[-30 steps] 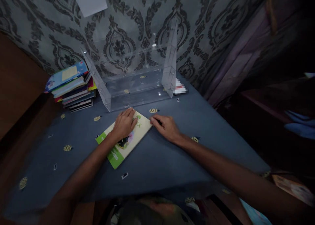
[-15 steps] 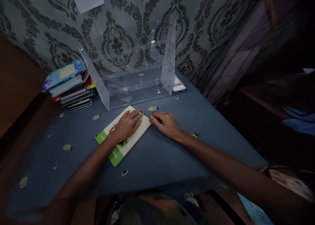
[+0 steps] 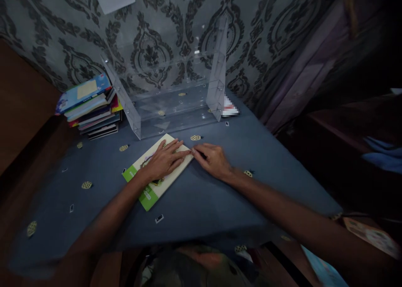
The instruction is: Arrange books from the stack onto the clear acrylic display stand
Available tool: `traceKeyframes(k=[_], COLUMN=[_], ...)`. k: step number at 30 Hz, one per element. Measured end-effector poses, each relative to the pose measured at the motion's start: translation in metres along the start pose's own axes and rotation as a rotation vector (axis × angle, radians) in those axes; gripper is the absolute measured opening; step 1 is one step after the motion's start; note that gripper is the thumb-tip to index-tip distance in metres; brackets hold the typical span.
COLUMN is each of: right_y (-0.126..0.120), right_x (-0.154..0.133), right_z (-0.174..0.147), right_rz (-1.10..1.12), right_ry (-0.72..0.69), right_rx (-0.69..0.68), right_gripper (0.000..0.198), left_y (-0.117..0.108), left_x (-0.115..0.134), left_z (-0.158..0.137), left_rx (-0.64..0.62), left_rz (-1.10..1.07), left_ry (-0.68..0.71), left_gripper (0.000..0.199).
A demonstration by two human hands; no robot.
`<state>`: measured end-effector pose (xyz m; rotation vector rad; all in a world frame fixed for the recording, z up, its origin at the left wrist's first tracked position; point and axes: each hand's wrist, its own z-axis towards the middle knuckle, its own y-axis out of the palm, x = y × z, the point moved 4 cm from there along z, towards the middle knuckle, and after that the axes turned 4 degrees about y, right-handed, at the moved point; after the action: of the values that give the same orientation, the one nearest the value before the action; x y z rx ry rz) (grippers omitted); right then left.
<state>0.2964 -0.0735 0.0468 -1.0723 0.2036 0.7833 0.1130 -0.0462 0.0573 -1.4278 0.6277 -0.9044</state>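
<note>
A book [image 3: 171, 179] with a cream and green cover lies at a slant on the blue tablecloth. My left hand [image 3: 163, 159] rests flat on its cover, fingers spread, and hides much of the cover picture. The forefinger of that hand stretches to the book's right corner. At the same corner my right hand [image 3: 213, 159] is closed, thumb and forefinger pinched on the edge; the other fingers are curled in. Just beyond the book stands a clear acrylic rack [image 3: 216, 84] with upright side panels.
A stack of books [image 3: 94, 107] stands left of the rack, a blue one on top. A blurred white and red item [image 3: 230, 108] lies by the rack's right side. Patterned wallpaper [image 3: 150, 57] rises behind the table [image 3: 238, 211], whose right edge slants toward me.
My left forefinger has straightened out toward the book's right corner, near my right fingertips. My right hand keeps its pinch there. The view has shifted slightly.
</note>
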Motion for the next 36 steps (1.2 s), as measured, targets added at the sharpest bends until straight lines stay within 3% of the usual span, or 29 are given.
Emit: traceKeyframes(k=[4, 8, 12, 15, 21, 28, 36], right_y=[0.0, 0.0, -0.001, 0.002, 0.028, 0.062, 0.079], right_x=[-0.007, -0.011, -0.012, -0.011, 0.001, 0.014, 0.014], right_z=[-0.005, -0.008, -0.005, 0.004, 0.034, 0.069, 0.064], right_rz=[-0.114, -0.164, -0.045, 0.025, -0.008, 0.041, -0.023], right_ry=[-0.035, 0.017, 0.107, 0.09, -0.02, -0.096, -0.105], right_rx=[-0.018, -0.1, -0.178, -0.207, -0.268, -0.283, -0.288], right_gripper=[0.035, 0.031, 0.026, 0.024, 0.023, 0.034, 0.044], left_y=[-0.001, -0.004, -0.004, -0.004, -0.013, -0.018, -0.008], left_x=[-0.001, -0.005, -0.011, -0.014, -0.025, -0.037, -0.037], left_z=[-0.001, 0.0, 0.002, 0.003, -0.004, -0.017, -0.021], left_rx=[-0.014, -0.066, -0.072, -0.023, 0.073, 0.058, 0.092], left_rz=[-0.008, -0.007, 0.035, 0.094, 0.148, 0.163, 0.156], left_ry=[-0.017, -0.105, -0.207, -0.301, -0.431, -0.424, -0.467], left_gripper=[0.044, 0.047, 0.052, 0.052, 0.042, 0.041, 0.042])
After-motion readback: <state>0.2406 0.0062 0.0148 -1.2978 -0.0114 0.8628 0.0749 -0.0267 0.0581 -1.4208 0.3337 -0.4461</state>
